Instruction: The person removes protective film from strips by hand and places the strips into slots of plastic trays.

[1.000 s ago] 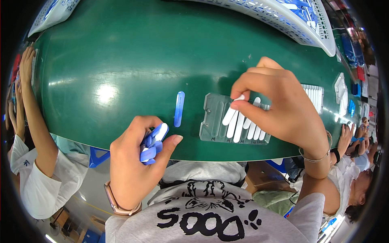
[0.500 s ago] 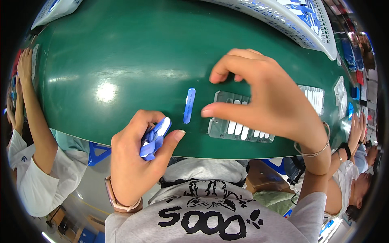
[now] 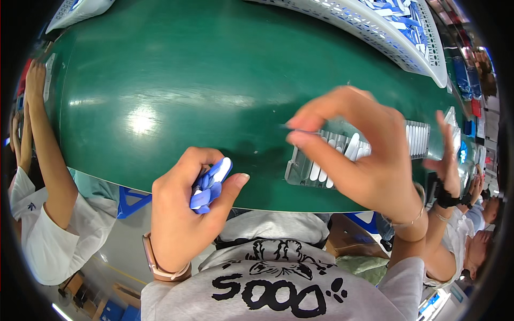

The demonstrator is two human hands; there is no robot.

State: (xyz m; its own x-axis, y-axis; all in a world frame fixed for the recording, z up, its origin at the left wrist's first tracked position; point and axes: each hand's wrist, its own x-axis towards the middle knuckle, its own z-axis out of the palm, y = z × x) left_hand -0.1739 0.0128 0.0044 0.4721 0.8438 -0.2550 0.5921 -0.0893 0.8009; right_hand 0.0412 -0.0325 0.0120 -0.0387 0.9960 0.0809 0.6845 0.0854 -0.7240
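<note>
My left hand [image 3: 187, 206] is closed around a bunch of small flat strips [image 3: 209, 184] with rounded ends, blue on one face and white on the other. It hovers over the near edge of the table. My right hand [image 3: 356, 150], smeared by motion, pinches a thin strip [image 3: 302, 131] seen edge-on between thumb and forefinger. Just below that hand lies a clear plastic tray [image 3: 292, 174] with white round-ended strips [image 3: 324, 160] side by side in it. The hand covers part of the tray.
On the green table [image 3: 176, 64], a white perforated basket [image 3: 369, 35] full of blue and white strips stands at the far right. Another clear tray [image 3: 417, 139] lies right of mine. A co-worker's raised hand [image 3: 447, 160] is close by; another person's arm [image 3: 48, 128] rests at left.
The blue strip that lay on the table is gone from there; my right hand has closed to a pinch on a strip. A co-worker's hand has risen at right.
</note>
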